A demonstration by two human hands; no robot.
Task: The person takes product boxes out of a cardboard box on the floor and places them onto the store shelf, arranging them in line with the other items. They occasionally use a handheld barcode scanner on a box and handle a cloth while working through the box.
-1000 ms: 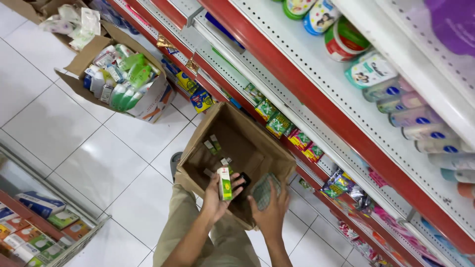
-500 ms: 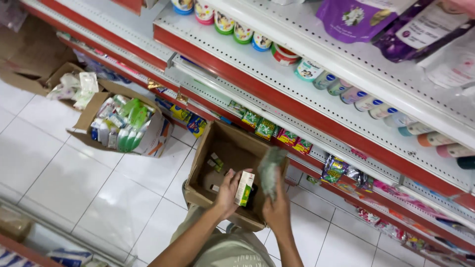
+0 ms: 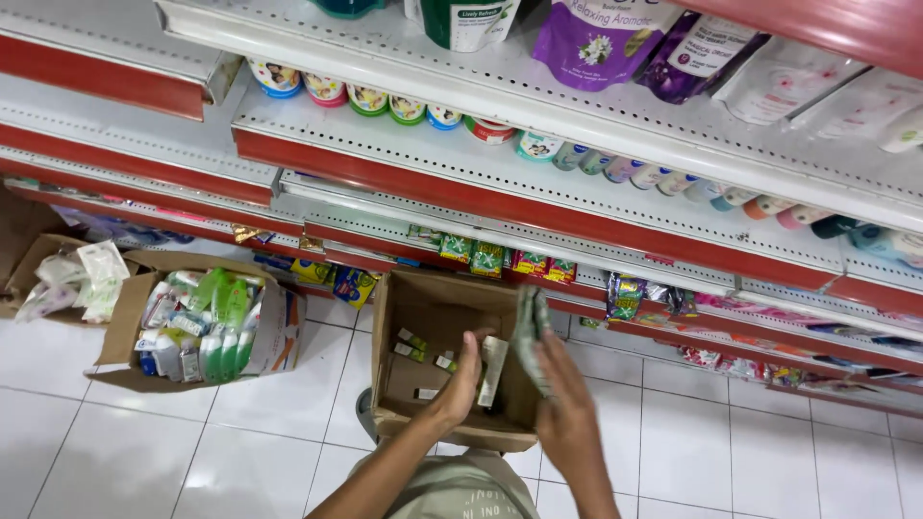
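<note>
Brown cardboard box (image 3: 423, 332), lower centre of the frame: open-topped, a few small packets loose on its bottom. Your left hand (image 3: 463, 377) reaches into it, fingers curled around a slim pale boxed item (image 3: 493, 371) held upright. Your right hand (image 3: 562, 399), just right of it, pinches a greenish blurred packet (image 3: 529, 332) above the box's right wall. Lower left: second carton (image 3: 125, 327) stocked with green and white bottles. Upper frame: red-edged shelves (image 3: 500, 192) carrying small jars, roll-on bottles and purple pouches (image 3: 601, 43).

left hand (image 3: 464, 377) gripping slim carton (image 3: 492, 371), cardboard box (image 3: 423, 384)
</note>
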